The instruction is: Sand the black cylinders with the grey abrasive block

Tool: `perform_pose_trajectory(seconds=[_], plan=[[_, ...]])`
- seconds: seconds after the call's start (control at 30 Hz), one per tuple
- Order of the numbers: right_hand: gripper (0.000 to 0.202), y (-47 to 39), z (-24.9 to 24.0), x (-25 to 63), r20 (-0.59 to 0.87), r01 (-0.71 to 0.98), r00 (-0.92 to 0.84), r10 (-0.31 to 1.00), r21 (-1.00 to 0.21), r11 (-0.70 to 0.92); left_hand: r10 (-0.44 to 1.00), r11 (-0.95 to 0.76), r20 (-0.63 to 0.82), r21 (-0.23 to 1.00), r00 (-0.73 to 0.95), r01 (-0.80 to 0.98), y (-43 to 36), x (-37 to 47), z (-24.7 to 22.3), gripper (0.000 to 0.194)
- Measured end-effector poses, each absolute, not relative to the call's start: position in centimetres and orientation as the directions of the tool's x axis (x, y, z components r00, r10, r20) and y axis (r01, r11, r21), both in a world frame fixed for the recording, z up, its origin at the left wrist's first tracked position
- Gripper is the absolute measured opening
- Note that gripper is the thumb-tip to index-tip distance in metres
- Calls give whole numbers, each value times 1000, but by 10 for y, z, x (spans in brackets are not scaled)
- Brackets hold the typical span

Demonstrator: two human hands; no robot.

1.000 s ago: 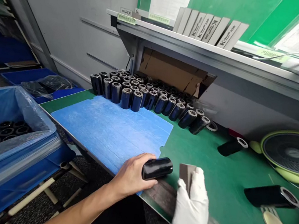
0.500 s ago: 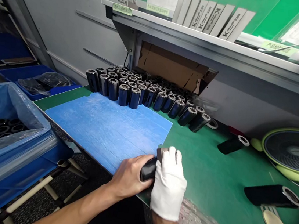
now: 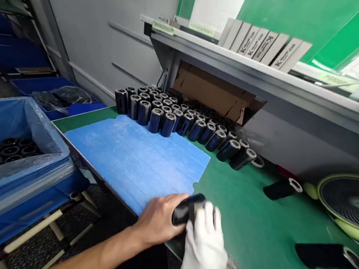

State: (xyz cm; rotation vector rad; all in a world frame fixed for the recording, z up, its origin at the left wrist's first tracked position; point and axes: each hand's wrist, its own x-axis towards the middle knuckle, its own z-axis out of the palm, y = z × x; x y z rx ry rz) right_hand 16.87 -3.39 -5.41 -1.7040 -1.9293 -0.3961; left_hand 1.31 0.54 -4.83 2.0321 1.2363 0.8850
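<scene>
My bare left hand is closed around a glossy black cylinder above the table's front edge. On its right side, my right hand, in a white glove, holds a small grey-brown block against the cylinder. The gloved fingers are bent over the block, and part of it is hidden under them. Beyond both hands lies a blue sheet on the green table. Several black cylinders stand upright in rows at the back of the table.
Two black cylinders lie on the right, near a green-rimmed fan. A blue bin with black parts stands at the left. Above the back runs a shelf with grey boxes.
The view has shifted, so the scene sits slightly lower and to the right. The cylinder is tilted differently and shows more of its far end. My gloved hand has moved lower along it.
</scene>
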Motion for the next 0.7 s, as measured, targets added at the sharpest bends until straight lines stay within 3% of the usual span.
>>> perform_pose_trajectory(seconds=[0.1,0.23,0.4,0.53,0.6,0.7], plan=[[45,-34,-56,166,515,982,-5,857,-159,101,921,-373,240,767,306,523,6,14,-48,58],[46,-35,-60,164,518,967,-23,855,-207,151,906,-395,236,767,351,506,6,14,-53,62],[52,3,-35,197,347,808,198,917,-587,48,928,-355,222,770,299,530,5,14,-53,63],[69,7,-15,233,343,669,431,834,-742,-41,932,-345,214,778,294,525,4,14,-48,59],[68,-6,-21,234,362,641,474,802,-767,-33,927,-358,226,769,300,530,3,14,-47,59],[58,-29,-41,214,440,735,346,828,-676,52,928,-362,235,759,291,542,4,14,-49,58]])
